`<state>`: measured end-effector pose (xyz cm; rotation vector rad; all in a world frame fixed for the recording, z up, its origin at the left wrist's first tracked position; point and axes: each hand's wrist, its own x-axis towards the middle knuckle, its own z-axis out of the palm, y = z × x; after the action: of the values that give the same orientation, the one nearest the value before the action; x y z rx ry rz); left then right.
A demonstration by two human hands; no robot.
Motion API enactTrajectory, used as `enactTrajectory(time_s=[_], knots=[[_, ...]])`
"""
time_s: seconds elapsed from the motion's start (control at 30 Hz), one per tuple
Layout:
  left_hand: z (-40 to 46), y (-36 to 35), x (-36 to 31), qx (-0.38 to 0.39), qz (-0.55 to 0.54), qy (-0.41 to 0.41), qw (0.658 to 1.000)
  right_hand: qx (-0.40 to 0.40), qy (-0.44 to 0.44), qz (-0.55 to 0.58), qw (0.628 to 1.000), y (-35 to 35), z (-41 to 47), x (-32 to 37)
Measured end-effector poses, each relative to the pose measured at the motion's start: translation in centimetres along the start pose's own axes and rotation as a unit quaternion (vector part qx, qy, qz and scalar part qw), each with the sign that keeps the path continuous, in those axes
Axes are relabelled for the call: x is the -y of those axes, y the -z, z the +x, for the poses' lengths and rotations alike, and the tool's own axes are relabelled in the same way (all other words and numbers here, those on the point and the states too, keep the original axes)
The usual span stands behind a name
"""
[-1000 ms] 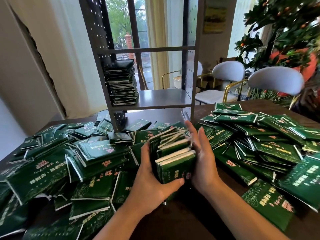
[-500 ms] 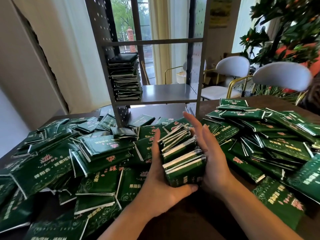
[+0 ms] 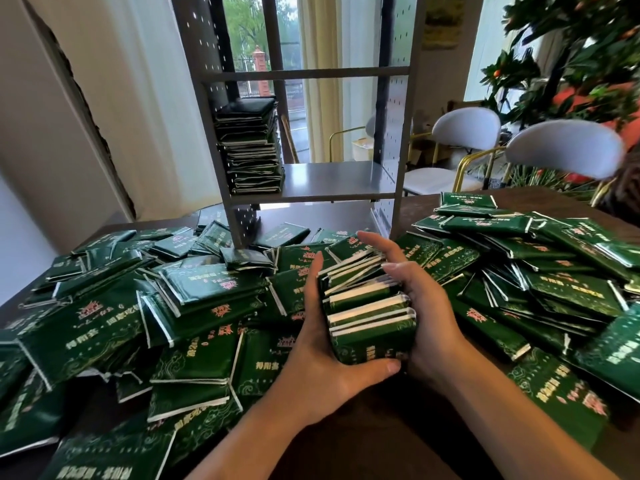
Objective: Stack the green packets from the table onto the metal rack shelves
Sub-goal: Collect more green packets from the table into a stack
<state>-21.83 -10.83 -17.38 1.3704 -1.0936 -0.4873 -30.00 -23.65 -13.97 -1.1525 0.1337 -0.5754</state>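
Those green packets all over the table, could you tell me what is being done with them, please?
A person is gathering them for the grey metal rack. The left hand and right hand clasp a squared-up bundle of green foil packets from either side, just above the dark wooden table. One tall stack of packets already stands at the left of the rack's shelf. Many loose packets lie heaped on the table.

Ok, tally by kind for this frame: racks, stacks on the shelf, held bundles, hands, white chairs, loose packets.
Metal rack: 1
Shelf stack: 1
Packet bundle, gripped between both hands: 1
Hands: left hand, right hand: 2
White chairs: 2
Total: 7
Loose packets on the table: too overlapped to count.
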Motion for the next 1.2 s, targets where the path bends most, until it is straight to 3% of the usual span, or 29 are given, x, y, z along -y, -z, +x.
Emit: enactTrajectory(time_s=[0.23,0.33,0.5,0.67,0.73,0.83,0.97,1.1,1.2], knots=[[0.7,0.0,-0.6,-0.066,0.005,0.009,0.998,0.003,0.016,-0.052,0.999,0.1,0.1,0.6],[1.0,0.5,-0.6,-0.089,-0.045,0.035,0.994,0.04,-0.004,-0.195,0.98,0.1,0.3,1.4],[1.2,0.6,-1.2,-0.05,-0.101,0.084,0.99,0.015,-0.07,-0.23,0.971,0.2,-0.8,2.5],[1.1,0.8,-0.8,-0.006,-0.138,0.174,0.975,-0.044,-0.197,-0.219,0.955,1.6,1.1,2.6],[1.0,0.4,-1.2,-0.012,-0.06,0.186,0.981,-0.053,-0.226,-0.241,0.943,2.3,1.6,2.1],[0.7,-0.1,-1.7,-0.012,0.146,0.142,0.979,-0.114,-0.206,-0.311,0.921,2.9,1.9,1.4],[0.5,-0.4,-1.3,-0.067,0.253,0.067,0.963,-0.139,-0.167,-0.395,0.892,2.9,1.5,1.3],[0.4,-0.1,-2.2,-0.079,0.342,0.026,0.936,-0.144,-0.134,-0.342,0.919,3.2,1.6,1.4],[0.2,1.4,-4.5,-0.064,0.455,0.015,0.888,-0.148,-0.121,-0.333,0.923,3.3,1.6,1.4]])
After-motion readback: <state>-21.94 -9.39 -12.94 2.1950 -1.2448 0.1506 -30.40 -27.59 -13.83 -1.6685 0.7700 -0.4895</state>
